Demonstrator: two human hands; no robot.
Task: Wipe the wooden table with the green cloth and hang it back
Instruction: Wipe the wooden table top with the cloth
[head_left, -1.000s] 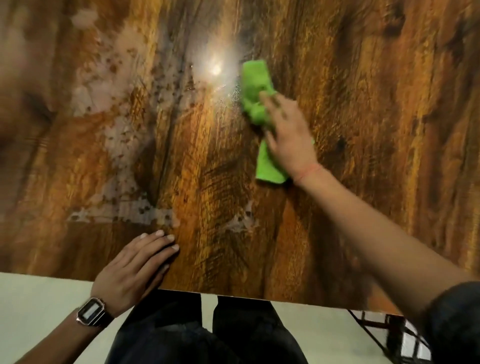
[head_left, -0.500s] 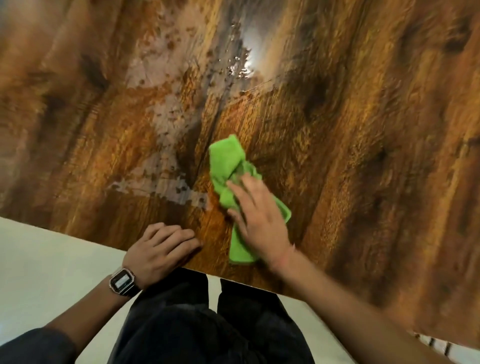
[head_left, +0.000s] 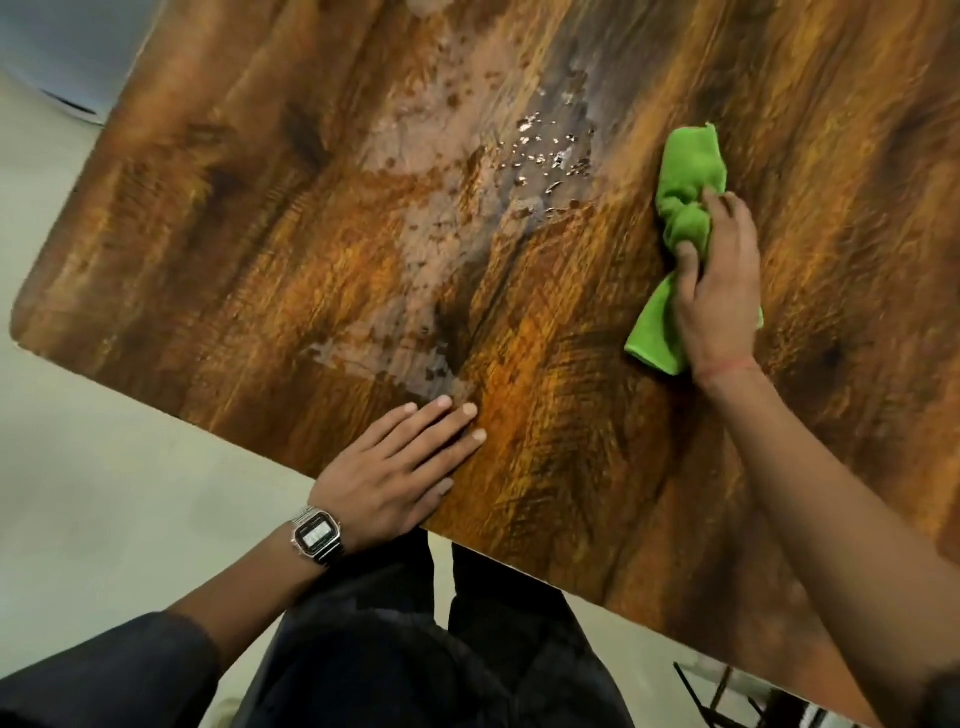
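Pale floor surrounds the wooden table, whose dark, streaky top fills most of our view, with its near edge running diagonally across the lower half. Our right hand presses the green cloth flat onto the right part of the table, fingers curled down and bunching the cloth at its middle, so that one end sticks out toward the far side and the other toward our wrist. Our left hand lies palm down on the near edge, fingers close together and nearly straight, bracing us; a wristwatch sits on that wrist. Left of the cloth, toward the far middle of the top, a patch of water droplets glints, and a dull greyish smear runs from it toward our left hand. We judge the wiping only partly done, since those wet marks remain. The risk is that the bunched cloth, touching the wood over a narrow strip, skims past the droplets or merely spreads them into new streaks. Where the cloth should hang is out of view.
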